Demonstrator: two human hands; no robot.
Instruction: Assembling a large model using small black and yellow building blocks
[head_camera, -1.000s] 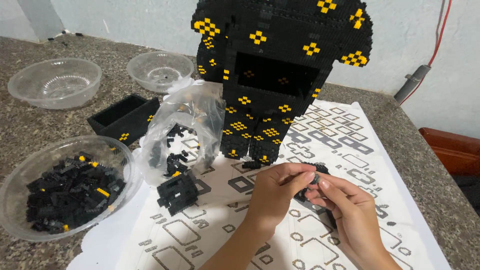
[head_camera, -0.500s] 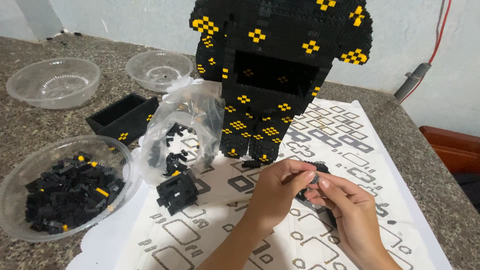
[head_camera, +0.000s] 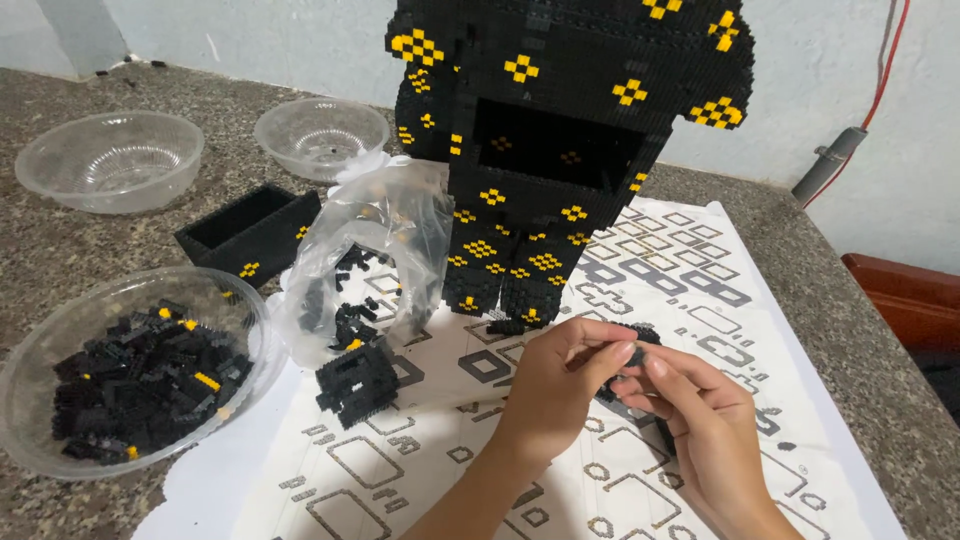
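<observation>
Step in hand: You are joining small black block pieces (head_camera: 640, 345) — it reads as a sub-assembly being pressed together between both hands, low over the printed sheet (head_camera: 700, 290).
Left hand: Your left hand (head_camera: 555, 385) is closed in a pinch, thumb and forefinger gripping the black cluster from its near side.
Right hand: Your right hand (head_camera: 700, 420) meets it from the other side, fingers curled shut on the same cluster; how much of the piece lies under the fingers cannot be told.
Next move: By the look of it, a firm, square squeeze is called for — the studs must line up before pressure goes on, or the tiny bricks may skew or pop off.
Model: The tall black figure with yellow square patterns (head_camera: 560, 150) stands just beyond your hands, upright, with an open cavity in its chest.
Loose block: A small built black chunk (head_camera: 357, 382) lies on the sheet, left of your left hand.
Packaging: A clear plastic bag (head_camera: 370, 250), crumpled and open, holds black bits beyond that chunk.
Bowls: A clear bowl of black and yellow pieces (head_camera: 130, 370) sits far left; two clear bowls (head_camera: 110, 160) rest farther off.
Tray: A black open box (head_camera: 250, 232) with yellow marks lies beside the bag.
Sheet: White, covered in grey outline diagrams, it spreads across the surface (head_camera: 860, 330) under your hands.
</observation>
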